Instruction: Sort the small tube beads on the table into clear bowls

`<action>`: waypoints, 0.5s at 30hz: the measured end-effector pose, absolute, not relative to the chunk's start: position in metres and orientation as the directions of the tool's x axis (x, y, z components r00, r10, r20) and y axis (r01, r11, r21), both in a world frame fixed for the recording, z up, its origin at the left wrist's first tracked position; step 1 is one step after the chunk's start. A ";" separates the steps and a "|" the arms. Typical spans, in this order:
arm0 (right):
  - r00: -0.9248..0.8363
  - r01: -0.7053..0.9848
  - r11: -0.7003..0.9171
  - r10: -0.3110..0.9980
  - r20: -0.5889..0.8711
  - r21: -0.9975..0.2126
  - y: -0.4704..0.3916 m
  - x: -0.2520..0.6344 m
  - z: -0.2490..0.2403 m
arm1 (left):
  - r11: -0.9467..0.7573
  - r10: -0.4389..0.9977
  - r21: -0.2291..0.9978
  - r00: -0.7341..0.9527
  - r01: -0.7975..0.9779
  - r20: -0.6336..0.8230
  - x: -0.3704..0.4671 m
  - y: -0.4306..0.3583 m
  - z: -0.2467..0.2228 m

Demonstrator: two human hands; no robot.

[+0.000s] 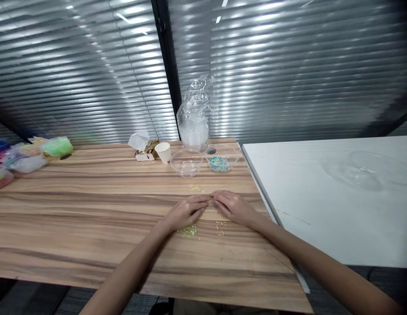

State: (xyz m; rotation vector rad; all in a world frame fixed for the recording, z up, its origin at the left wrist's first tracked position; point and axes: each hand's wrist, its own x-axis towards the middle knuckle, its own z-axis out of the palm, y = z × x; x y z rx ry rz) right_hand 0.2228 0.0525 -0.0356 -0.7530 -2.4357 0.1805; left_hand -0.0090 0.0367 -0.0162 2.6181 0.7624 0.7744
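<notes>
My left hand (187, 211) and my right hand (234, 206) rest on the wooden table, fingertips almost meeting. Both have their fingers pressed together in a pinch; anything held between them is too small to make out. Partly behind my left wrist lies a pile of small yellow-green tube-like pieces (189, 231). Several orange tube-like pieces (220, 227) are scattered just below my right hand. Beyond the fingertips is a loose row of pale yellow pieces (197, 188). Farther back stand a clear plastic bowl (187, 168) and a second bowl holding blue and teal bits (219, 164).
A white paper cup (163, 153), a tissue pack (146, 151) and bagged stacked plastic bowls (194, 131) stand along the back. Colourful bags (26, 157) lie far left. A white table (321, 197) with clear plastic pieces (364, 175) adjoins at right.
</notes>
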 end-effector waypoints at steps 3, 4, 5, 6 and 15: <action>-0.675 0.464 0.838 0.544 0.498 -0.286 0.053 0.223 -0.036 | -0.809 0.571 0.423 0.715 0.408 0.403 -0.009 0.037 -0.016; -0.676 0.461 0.840 0.542 0.499 -0.288 0.053 0.223 -0.036 | -0.808 0.572 0.424 0.716 0.409 0.400 -0.010 0.037 -0.017; -0.678 0.458 0.841 0.541 0.499 -0.289 0.053 0.223 -0.035 | -0.808 0.572 0.424 0.717 0.409 0.398 -0.010 0.037 -0.017; -0.679 0.457 0.842 0.539 0.498 -0.288 0.053 0.223 -0.035 | -0.807 0.573 0.424 0.718 0.410 0.395 -0.010 0.037 -0.017; -0.676 0.450 0.838 0.545 0.496 -0.308 0.053 0.222 -0.035 | -0.806 0.575 0.423 0.717 0.414 0.393 -0.009 0.037 -0.017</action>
